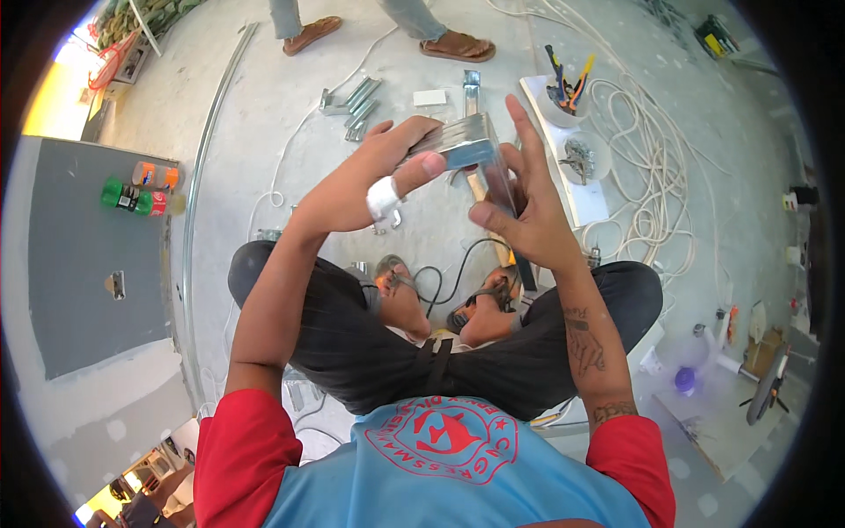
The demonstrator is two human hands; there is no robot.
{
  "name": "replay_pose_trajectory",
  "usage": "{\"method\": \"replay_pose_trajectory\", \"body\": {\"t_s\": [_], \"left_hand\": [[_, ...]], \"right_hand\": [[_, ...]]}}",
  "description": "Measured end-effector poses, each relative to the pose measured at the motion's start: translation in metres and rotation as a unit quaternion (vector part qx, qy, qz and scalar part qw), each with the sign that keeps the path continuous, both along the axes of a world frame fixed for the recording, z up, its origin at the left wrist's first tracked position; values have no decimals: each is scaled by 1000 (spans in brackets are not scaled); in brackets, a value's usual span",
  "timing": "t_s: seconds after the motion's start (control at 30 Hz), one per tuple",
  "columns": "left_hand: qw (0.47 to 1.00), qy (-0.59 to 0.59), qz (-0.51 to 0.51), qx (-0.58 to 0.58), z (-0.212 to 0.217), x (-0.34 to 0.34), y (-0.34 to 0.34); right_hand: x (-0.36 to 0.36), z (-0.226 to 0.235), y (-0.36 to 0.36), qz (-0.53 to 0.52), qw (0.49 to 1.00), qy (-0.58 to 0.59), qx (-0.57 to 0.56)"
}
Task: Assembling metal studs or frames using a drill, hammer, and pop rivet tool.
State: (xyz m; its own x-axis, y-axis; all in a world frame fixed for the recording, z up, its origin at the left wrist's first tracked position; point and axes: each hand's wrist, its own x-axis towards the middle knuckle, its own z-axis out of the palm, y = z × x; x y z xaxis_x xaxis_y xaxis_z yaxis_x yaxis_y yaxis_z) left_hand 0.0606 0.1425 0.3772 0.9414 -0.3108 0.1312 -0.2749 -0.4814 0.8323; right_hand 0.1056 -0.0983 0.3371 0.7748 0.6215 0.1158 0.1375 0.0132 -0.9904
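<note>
The person sits on the grey concrete floor point(440, 229), knees apart, with both hands raised over the feet. The left hand point(370, 180), which has a white bandage point(384, 198) on the thumb, has its grip closed over the near-left end of a shiny bent sheet-metal bracket point(471, 150), thumb on the near face and fingers across the top. The right hand point(528, 211) supports the same bracket from the right: thumb pressed on its lower edge, index finger extended upright, the rest curled behind it. The bracket is held clear of the floor, between the two hands.

Farther out on the floor lies a cluster of similar galvanised metal brackets point(354, 101). To the right, a white board point(572, 167) carries two white bowls point(581, 154), one holding screws, the other coloured-handled tools. Coiled white cable point(651, 176) lies just beyond. Another person's sandalled feet point(458, 44) stand at the far edge.
</note>
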Motion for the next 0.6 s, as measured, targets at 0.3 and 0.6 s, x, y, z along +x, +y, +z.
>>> {"method": "replay_pose_trajectory", "body": {"t_s": [0.3, 0.6], "left_hand": [[999, -20, -13, 44, 12, -6, 1], [990, 78, 32, 114, 19, -9, -17]], "right_hand": [[-1, 13, -2, 65, 997, -46, -13], [-14, 6, 10, -22, 993, 90, 68]]}}
